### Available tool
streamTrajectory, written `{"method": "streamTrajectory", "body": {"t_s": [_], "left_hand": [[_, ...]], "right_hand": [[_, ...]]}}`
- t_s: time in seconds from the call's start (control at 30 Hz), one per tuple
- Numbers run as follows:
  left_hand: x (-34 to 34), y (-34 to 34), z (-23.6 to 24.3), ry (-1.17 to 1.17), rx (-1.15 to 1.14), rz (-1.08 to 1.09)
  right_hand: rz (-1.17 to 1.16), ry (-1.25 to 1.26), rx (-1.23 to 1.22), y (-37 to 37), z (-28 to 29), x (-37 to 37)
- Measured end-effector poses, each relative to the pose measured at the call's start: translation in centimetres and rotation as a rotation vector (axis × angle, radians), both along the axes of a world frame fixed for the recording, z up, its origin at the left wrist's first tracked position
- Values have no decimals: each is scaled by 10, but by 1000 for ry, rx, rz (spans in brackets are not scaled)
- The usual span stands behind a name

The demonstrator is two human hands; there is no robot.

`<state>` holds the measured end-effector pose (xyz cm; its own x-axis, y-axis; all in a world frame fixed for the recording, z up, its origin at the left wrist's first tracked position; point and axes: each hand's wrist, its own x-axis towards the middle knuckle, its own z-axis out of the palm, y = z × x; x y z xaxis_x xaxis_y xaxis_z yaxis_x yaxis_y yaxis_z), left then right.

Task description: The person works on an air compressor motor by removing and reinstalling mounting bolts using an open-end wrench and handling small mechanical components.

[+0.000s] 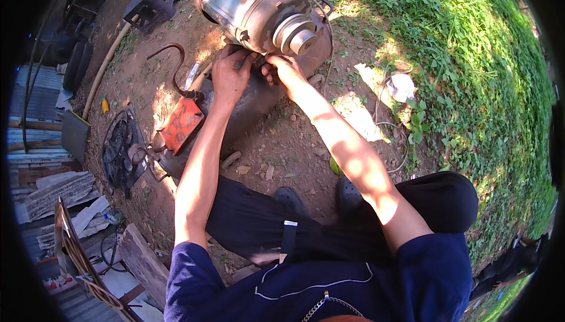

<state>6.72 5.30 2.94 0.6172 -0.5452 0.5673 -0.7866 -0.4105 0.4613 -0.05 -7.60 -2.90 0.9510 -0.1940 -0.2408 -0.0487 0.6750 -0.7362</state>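
An electric motor (247, 4) with worn pale-blue and rusty paint sits on top of a dark, rusty cylindrical tank (253, 107). Its stepped metal pulley (297, 37) points toward me. Just below the motor's near end, my left hand (231, 74) is closed at the mount, its fingertips pressed together. My right hand (283, 70) meets it from the other side, with curled fingers beneath the pulley. Whatever small part lies between the fingers is too hidden to name. A bent brown pipe (175, 69) rises beside an orange-red metal box (182, 125) at the tank's left end.
On the dirt to the left lies a round black wire guard (123, 151). Farther left are a tyre (76, 66), a wooden pole (106, 66) and scrap boards (65, 198). A dark plastic stool (150, 7) stands at the back. Grass covers the right; another person (515, 260) is lower right.
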Motion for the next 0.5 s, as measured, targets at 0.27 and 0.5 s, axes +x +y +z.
{"method": "streamTrajectory", "body": {"t_s": [0.27, 0.5], "left_hand": [[-15, -28, 4, 131, -20, 43], [-11, -13, 10, 246, -4, 148]], "right_hand": [[206, -22, -276, -60, -18, -40], [228, 257, -591, -49, -38, -162]]}}
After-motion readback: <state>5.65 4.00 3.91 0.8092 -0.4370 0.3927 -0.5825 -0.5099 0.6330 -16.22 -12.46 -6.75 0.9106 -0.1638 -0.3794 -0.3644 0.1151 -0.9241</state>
